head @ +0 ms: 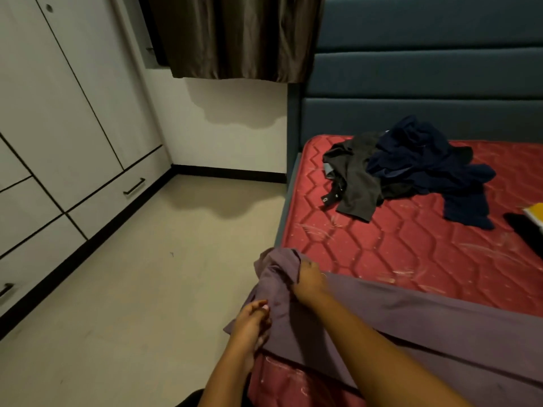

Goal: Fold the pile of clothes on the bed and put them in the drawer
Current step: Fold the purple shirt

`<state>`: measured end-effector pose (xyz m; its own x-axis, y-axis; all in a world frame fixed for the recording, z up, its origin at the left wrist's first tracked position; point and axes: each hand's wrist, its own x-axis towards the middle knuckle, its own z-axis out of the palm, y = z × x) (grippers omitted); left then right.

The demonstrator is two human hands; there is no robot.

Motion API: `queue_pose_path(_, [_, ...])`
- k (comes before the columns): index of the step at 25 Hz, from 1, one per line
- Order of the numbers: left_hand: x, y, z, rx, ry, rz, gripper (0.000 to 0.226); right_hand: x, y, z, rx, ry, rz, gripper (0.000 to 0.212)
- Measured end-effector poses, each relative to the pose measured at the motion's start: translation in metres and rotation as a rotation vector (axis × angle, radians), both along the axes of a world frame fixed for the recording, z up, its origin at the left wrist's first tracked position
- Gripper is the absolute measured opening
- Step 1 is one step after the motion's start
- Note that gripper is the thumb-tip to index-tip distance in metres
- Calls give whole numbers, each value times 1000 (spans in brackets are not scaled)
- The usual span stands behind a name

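Room and surface, left to right: one white wardrobe [58, 113] along the left wall, with drawer fronts in its lower part. Two dark bar handles are visible, one on the near drawer [6, 290] and one on the far drawer [134, 186]. One beige floor [132, 289]. One dark brown curtain [235, 36] hangs above a white wall [235, 127]. Left hand [252, 321]: one, off the near corner of the bed, fingers drawn together and pinching the lower edge of the purple garment [411, 333]. That garment, one, lies stretched across the near corner of the red quilted mattress [382, 245], its left end bunched and lifted. Right hand [311, 282]: one, fingers curled into the bunched end, gripping it. One teal padded headboard [426, 69] stands behind the mattress. Pile of clothes, near the headboard and well apart from the hands: one dark grey garment [355, 177] and a heap of navy cloth [426, 163] partly lying over it; the number of navy pieces cannot be told. At the right edge are one black item [523, 230] and one yellow object [534, 214], both cut off.
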<state>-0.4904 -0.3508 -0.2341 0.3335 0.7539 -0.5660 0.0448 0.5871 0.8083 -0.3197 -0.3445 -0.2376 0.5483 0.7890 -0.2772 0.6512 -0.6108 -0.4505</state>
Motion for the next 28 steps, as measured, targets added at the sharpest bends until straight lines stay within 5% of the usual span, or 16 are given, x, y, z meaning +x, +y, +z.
queue_pose_path(3, [5, 16, -1, -110, -112, 50, 16, -1, 5, -3, -2, 65, 114, 43])
queue_pose_path(8, [29, 37, -18, -117, -272, 139, 58, -5, -26, 2, -28, 445, 518, 47])
queue_pose_path(13, [20, 17, 9, 205, -36, 601, 67, 1, -33, 12, -131, 147, 584, 48])
queue_pose_path(15, [4, -7, 14, 374, 122, 510, 67, -4, -34, 16, -188, 94, 615, 44])
queue_pose_path(18, [-19, -38, 9, 468, 555, 97, 82, -11, -38, 22, -256, 201, 705, 32])
queue_pose_path(21, [-46, -37, 10, 368, 975, -450, 76, -21, -42, 25, -54, 578, 601, 18])
queue_pose_path(23, [-52, -28, 26, 372, 1062, -568, 59, -19, -42, 23, 160, 653, 390, 25])
queue_pose_path(26, [-30, -11, 50, 481, 1088, -546, 52, 0, -42, 8, 372, 198, 298, 29])
queue_pose_path(28, [-4, 11, 56, 605, 1040, -480, 47, 17, -49, 1, 281, -30, 293, 46])
